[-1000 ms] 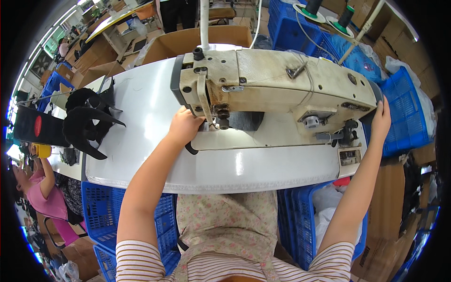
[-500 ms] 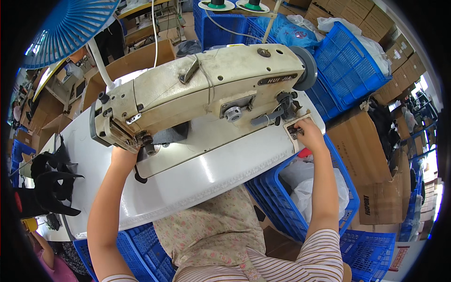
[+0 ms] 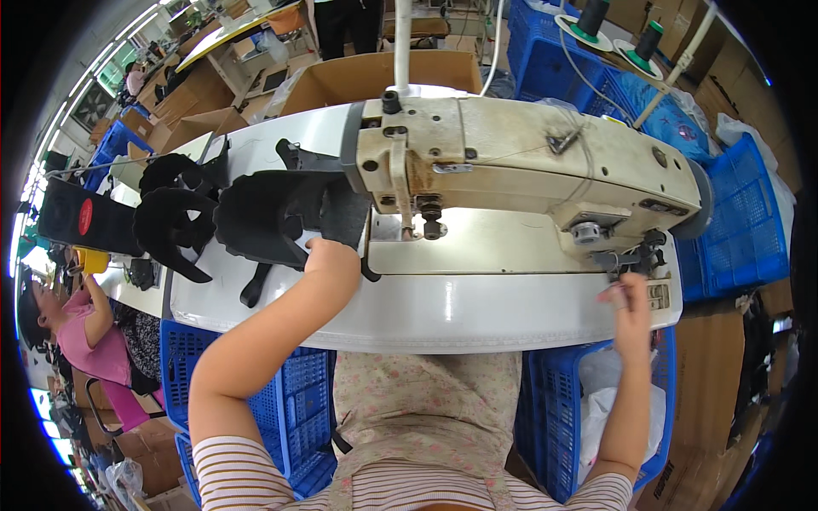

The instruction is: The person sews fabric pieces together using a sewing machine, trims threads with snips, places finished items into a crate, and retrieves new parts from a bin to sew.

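A cream sewing machine (image 3: 511,157) stands on the white sewing table (image 3: 477,315). At the left of its needle end, my left hand (image 3: 334,262) grips the near edge of a black padded fabric piece (image 3: 264,213) with a scalloped edge. Some of its fingers are hidden by the fabric, and a small white patch shows beside them. The piece lies flat, with its right end by the presser foot. My right hand (image 3: 630,298) hovers over the table's right end, near the metal plate (image 3: 659,295) and below the machine's winder. Motion smears its fingers.
More black fabric pieces (image 3: 175,226) lie at the left. Blue crates (image 3: 554,409) stand beneath and right of the table. Two thread cones (image 3: 590,19) rise behind the machine. A co-worker in pink (image 3: 89,341) sits at left; a cardboard box (image 3: 383,81) is behind the table.
My view has swung left. My left hand has come out from under the needle end to the left with the black piece. My right hand has lifted off the metal plate.
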Demonstrator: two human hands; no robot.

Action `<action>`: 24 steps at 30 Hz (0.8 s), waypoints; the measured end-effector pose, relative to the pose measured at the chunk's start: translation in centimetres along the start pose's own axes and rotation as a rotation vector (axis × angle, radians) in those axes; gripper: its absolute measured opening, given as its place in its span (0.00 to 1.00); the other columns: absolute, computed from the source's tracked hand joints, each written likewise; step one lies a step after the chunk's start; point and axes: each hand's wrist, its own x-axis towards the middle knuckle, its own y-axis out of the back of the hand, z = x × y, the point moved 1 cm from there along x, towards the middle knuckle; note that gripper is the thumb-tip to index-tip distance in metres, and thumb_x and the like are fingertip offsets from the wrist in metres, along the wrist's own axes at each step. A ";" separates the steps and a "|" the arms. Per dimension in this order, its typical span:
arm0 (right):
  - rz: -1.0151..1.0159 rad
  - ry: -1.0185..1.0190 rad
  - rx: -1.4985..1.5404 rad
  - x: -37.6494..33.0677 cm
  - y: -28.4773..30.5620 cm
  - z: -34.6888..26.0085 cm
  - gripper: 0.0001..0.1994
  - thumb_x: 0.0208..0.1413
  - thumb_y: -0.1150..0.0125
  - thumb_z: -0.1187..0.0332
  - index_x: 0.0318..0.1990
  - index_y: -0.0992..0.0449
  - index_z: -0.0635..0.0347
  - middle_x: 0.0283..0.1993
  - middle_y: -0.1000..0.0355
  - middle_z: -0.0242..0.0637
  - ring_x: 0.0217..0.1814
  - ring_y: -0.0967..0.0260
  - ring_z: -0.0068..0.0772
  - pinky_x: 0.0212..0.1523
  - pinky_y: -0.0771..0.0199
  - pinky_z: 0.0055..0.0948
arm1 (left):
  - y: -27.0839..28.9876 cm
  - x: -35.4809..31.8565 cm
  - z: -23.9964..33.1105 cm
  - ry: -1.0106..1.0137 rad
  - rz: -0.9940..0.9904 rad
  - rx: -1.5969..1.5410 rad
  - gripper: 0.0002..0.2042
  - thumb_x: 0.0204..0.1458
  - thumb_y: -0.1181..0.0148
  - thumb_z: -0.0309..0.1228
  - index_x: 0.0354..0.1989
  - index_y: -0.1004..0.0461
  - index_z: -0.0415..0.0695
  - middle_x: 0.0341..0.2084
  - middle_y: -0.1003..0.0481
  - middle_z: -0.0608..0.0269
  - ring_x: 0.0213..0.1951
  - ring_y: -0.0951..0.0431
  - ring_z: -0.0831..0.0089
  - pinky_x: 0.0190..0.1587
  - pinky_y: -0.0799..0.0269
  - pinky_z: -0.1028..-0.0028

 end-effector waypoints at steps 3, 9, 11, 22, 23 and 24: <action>-0.352 -0.104 0.073 -1.1 -9.5 -4.5 0.14 0.60 0.47 0.72 0.53 0.31 0.66 0.44 0.28 0.39 0.39 0.28 0.29 0.44 0.28 0.27 | -2.3 -0.8 -0.5 0.118 0.273 -0.055 0.22 0.49 0.45 0.30 0.54 0.30 0.36 0.25 0.21 0.61 0.28 0.19 0.66 0.34 0.30 0.68; -0.405 0.424 -0.290 1.0 -24.2 -9.6 0.15 0.55 0.41 0.65 0.49 0.24 0.59 0.37 0.27 0.38 0.34 0.26 0.38 0.34 0.26 0.34 | -3.1 -1.3 -0.2 0.184 0.486 -0.231 0.24 0.49 0.46 0.29 0.55 0.33 0.32 0.23 0.21 0.62 0.27 0.20 0.67 0.35 0.31 0.67; -0.310 0.577 -0.423 1.7 -26.9 -10.0 0.15 0.53 0.40 0.66 0.48 0.23 0.58 0.34 0.28 0.37 0.32 0.27 0.39 0.31 0.26 0.35 | -3.5 -1.2 0.0 0.191 0.499 -0.230 0.24 0.49 0.46 0.29 0.55 0.33 0.32 0.22 0.22 0.62 0.27 0.20 0.68 0.35 0.31 0.68; -0.336 0.595 -0.669 3.0 -31.2 -10.1 0.15 0.46 0.42 0.73 0.44 0.22 0.58 0.31 0.28 0.37 0.33 0.26 0.37 0.29 0.26 0.33 | -3.7 -1.1 0.2 0.195 0.542 -0.271 0.24 0.48 0.46 0.30 0.55 0.31 0.36 0.22 0.22 0.62 0.26 0.20 0.66 0.35 0.30 0.68; -0.348 0.586 -0.676 2.9 -30.9 -10.3 0.13 0.47 0.41 0.72 0.43 0.22 0.57 0.31 0.28 0.36 0.32 0.26 0.36 0.29 0.26 0.33 | -3.7 -1.3 0.0 0.200 0.550 -0.277 0.24 0.47 0.46 0.30 0.56 0.31 0.37 0.21 0.22 0.62 0.26 0.21 0.66 0.34 0.30 0.68; -0.350 0.589 -0.674 2.5 -30.2 -10.5 0.13 0.47 0.41 0.72 0.43 0.22 0.57 0.31 0.28 0.36 0.32 0.26 0.36 0.29 0.26 0.33 | -3.9 -1.9 -0.2 0.203 0.548 -0.278 0.24 0.47 0.46 0.30 0.56 0.31 0.37 0.21 0.22 0.62 0.26 0.21 0.66 0.34 0.30 0.68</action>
